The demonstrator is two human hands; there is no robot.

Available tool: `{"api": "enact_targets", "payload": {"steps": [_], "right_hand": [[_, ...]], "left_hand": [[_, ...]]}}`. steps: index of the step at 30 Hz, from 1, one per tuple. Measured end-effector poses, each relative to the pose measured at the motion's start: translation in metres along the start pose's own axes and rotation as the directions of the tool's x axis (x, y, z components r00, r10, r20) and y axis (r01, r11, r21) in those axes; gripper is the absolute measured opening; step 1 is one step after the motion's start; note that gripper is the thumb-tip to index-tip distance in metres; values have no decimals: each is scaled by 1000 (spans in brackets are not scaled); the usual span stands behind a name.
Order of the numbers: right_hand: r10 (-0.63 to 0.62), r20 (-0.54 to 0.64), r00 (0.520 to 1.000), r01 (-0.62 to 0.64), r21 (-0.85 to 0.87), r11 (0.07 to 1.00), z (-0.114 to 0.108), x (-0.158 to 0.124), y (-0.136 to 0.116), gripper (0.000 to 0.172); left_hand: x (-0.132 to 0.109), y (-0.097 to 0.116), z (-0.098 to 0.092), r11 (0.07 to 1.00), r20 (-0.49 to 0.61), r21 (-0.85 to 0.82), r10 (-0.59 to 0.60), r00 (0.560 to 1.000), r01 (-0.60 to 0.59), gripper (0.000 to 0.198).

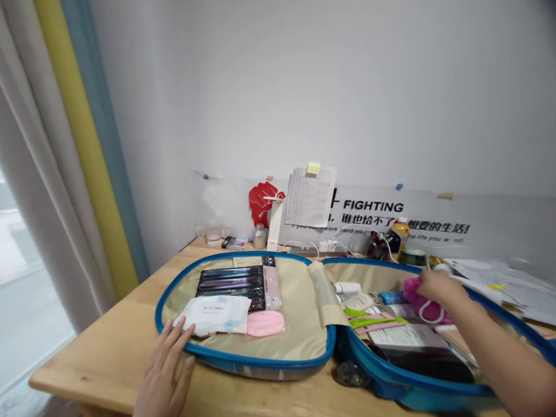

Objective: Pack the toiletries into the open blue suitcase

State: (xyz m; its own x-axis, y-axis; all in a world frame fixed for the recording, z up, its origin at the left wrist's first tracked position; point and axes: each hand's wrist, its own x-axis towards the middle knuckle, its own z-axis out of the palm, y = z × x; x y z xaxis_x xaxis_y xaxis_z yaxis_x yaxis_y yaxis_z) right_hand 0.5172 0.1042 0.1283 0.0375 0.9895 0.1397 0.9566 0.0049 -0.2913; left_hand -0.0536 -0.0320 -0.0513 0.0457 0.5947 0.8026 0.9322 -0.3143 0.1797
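An open blue-rimmed case [300, 357] lies on the wooden table. Its left half holds a white packet [215, 314], a pack of dark toothbrush-like sticks [230, 284] and a pink oval item [265, 323]. My left hand [165, 372] rests at the case's front left edge, fingers spread, fingertips by the white packet. Over the right half, my right hand [442, 288] is closed on a magenta cloth item [412, 290] with a pale loop. Below it lie tubes, green and pink strips [369, 321], a grey-white box [408, 336] and a black item [430, 361].
Behind the case stand a small bottle [259, 236], a white upright box [275, 225], a power strip [328, 244] and a yellow-labelled bottle [398, 236]. Papers [512, 286] lie at the right. A clear round object [352, 374] sits before the case. Curtains [75, 128] hang left.
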Motion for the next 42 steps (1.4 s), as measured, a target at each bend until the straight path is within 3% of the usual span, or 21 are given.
{"api": "enact_targets", "payload": {"steps": [4,7,9,12,16,19,22,27,32,35,39,42], "right_hand": [[79,-239,968,-78,17,997,-14,13,-39,34],[-25,-294,955,49,73,996,-8,23,-107,39],[-149,-252,956,187,136,973,9,25,-166,38],[-342,-137,930,366,245,898,53,22,-259,36],[-483,-34,875,462,359,811,114,9,-360,31],[-523,-10,852,479,416,773,143,0,-406,35],[-598,58,799,512,457,728,158,-8,-426,43],[-729,181,661,560,527,639,161,-16,-429,36],[-741,171,649,541,582,607,120,-4,-400,39],[-702,185,688,491,594,637,78,14,-346,39],[-517,235,823,338,529,778,26,30,-239,46],[-359,239,902,231,437,870,3,22,-159,54]], "left_hand": [[0,0,1,1000,12,4,-3,1000,3,50],[0,1,1,1000,11,-3,-10,1000,10,51],[0,2,0,1000,10,-12,-20,1000,21,51],[0,2,-1,999,21,-25,-34,999,34,51],[0,2,-1,999,28,-28,-29,999,30,51],[0,1,0,999,28,-25,-28,999,28,51],[0,2,0,999,23,-29,-32,999,33,51],[1,3,-1,997,25,-47,-55,998,56,49],[1,3,-2,997,27,-42,-61,998,62,47],[1,1,-2,998,25,-34,-55,998,56,40],[3,-5,-2,1000,-33,-9,-10,999,10,27],[8,-14,-2,998,-55,13,62,997,-62,19]]}}
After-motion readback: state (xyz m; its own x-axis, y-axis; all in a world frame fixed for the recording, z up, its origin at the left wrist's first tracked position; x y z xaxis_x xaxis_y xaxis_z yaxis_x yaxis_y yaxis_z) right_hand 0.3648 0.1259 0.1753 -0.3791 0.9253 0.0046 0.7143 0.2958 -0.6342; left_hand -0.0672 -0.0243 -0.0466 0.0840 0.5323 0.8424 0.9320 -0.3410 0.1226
